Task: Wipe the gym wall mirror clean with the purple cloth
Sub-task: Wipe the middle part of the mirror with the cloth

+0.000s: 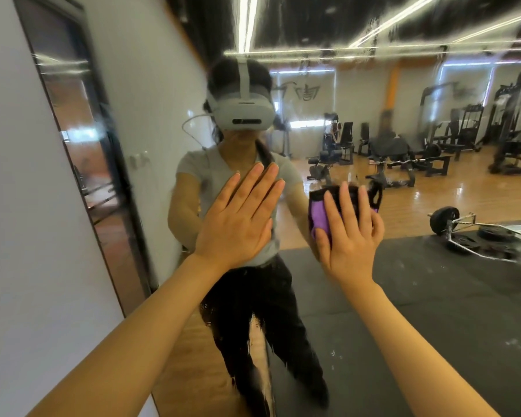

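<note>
Cloth (pixel 321 218) lies under spread right hand (pixel 348 236), pressed on mirror (pixel 433 296); left hand (pixel 238 219) flat.

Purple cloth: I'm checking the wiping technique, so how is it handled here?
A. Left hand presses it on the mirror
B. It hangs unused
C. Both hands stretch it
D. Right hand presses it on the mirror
D: the right hand presses the purple cloth flat against the mirror, while the left hand lies bare on the glass.

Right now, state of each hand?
Left hand: open, fingers straight, flat against the mirror, holding nothing.
Right hand: open, straight fingers pressing the purple cloth onto the mirror.
</note>
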The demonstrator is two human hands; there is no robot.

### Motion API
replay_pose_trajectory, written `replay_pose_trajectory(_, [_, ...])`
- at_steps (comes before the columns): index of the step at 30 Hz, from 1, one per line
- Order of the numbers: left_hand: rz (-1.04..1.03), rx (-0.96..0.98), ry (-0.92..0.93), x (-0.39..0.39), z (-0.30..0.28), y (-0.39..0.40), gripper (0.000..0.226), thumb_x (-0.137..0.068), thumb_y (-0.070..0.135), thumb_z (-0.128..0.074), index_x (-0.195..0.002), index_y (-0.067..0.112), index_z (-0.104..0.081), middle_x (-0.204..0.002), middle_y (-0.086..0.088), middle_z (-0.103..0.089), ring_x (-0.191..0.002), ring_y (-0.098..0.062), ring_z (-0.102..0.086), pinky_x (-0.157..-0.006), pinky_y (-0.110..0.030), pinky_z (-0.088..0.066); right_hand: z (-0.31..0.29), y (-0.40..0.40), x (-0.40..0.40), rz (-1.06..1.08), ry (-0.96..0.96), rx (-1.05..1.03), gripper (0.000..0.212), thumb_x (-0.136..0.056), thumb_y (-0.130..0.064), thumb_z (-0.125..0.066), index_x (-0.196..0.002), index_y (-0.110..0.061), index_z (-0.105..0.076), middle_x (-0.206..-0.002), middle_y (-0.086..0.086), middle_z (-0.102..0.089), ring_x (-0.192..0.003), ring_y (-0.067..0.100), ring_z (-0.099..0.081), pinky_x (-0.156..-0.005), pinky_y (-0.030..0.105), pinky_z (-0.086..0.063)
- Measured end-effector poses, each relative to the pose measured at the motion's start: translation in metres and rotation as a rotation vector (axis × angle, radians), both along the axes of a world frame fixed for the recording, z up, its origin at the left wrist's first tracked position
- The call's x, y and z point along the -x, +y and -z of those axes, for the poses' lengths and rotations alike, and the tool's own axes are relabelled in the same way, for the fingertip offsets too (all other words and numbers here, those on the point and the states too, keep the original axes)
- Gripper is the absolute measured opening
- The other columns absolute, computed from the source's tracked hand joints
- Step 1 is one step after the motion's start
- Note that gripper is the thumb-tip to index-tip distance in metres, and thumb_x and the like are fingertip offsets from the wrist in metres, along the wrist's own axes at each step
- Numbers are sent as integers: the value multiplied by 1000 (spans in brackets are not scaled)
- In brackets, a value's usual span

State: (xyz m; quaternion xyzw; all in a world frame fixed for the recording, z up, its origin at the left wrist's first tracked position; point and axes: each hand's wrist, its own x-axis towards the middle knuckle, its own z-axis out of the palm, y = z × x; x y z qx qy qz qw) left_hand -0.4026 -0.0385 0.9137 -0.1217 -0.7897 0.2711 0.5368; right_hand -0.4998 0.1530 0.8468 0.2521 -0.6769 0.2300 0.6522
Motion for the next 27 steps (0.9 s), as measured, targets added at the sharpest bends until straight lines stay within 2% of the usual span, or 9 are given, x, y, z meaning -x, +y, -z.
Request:
replay_pose_trajectory(2, [2, -3, -1, 0, 0, 0, 55, -105, 29, -19, -154, 7, -29, -161, -14, -23, -150, -29, -18, -124, -41, -5, -15, -8, -2, -16, -18, 30, 49, -107, -38, -29, -146, -13, -45, -155, 12, -38, -149, 35, -23, -112, 51, -22])
replay_pose_trajectory(4, [-1, -2, 4, 0, 1, 0, 54, -105, 28, -18, -155, 7, -29, -161, -14, -22, -150, -29, -18, -124, -41, -5, -26, -19, -4, -37, -54, 88, 49, -107, -37, -29, -148, -14, -44, -157, 9, -34, -151, 32, -17, -118, 58, -11])
replay_pose_trajectory(6, [-2, -6, 3, 0, 2, -1, 55, -105, 28, -19, -155, 7, -28, -162, -13, -21, -150, -29, -18, -124, -41, -4, -20, -30, -8, -49, -108, 126, 50, -107, -38, -27, -149, -14, -42, -158, 10, -33, -150, 34, -17, -120, 58, -3])
replay_pose_trajectory(11, [11, -3, 25, 1, 2, -1, 55, -102, 24, -29, -155, 8, -29, -161, -14, -26, -150, -29, -21, -124, -42, -9, 73, -55, -30, -27, -150, -50, 49, -107, -38, -33, -153, -20, -32, -161, 6, -25, -154, 32, -9, -120, 60, -9])
replay_pose_trajectory(14, [16, 10, 41, 1, 2, -1, 57, -100, 24, -34, -155, 8, -28, -161, -13, -23, -150, -30, -21, -124, -42, -8, 90, -58, -32, 14, -162, -74, 49, -108, -40, -31, -152, -21, -31, -161, 4, -22, -154, 31, -9, -119, 61, -11])
replay_pose_trajectory(18, [27, 11, 51, 0, 2, -1, 56, -101, 25, -33, -154, 7, -32, -161, -14, -25, -149, -30, -22, -123, -42, -10, 40, -40, -17, -4, -110, 7, 51, -105, -39, -34, -152, -18, -32, -160, 3, -26, -154, 28, -7, -121, 58, -7])
replay_pose_trajectory(22, [10, 5, 36, 1, 3, -2, 54, -104, 27, -24, -155, 7, -29, -161, -14, -21, -149, -30, -20, -123, -43, -9, -27, -14, 5, -23, -67, 44, 52, -105, -38, -32, -150, -14, -40, -157, 11, -37, -150, 35, -22, -121, 57, -8])
replay_pose_trajectory(24, [0, 10, 40, 1, 2, -1, 54, -104, 27, -23, -154, 7, -30, -161, -14, -21, -149, -31, -20, -123, -43, -9, -37, -11, 8, -13, -52, 31, 52, -106, -39, -29, -150, -13, -41, -157, 12, -38, -148, 37, -25, -121, 57, -8])
replay_pose_trajectory(27, [6, 6, 52, 1, 2, -1, 54, -103, 25, -30, -153, 7, -33, -161, -14, -23, -149, -31, -22, -123, -43, -11, -19, -17, 0, -46, -95, 111, 53, -107, -39, -26, -152, -14, -34, -160, 6, -28, -150, 34, -20, -121, 57, -9])
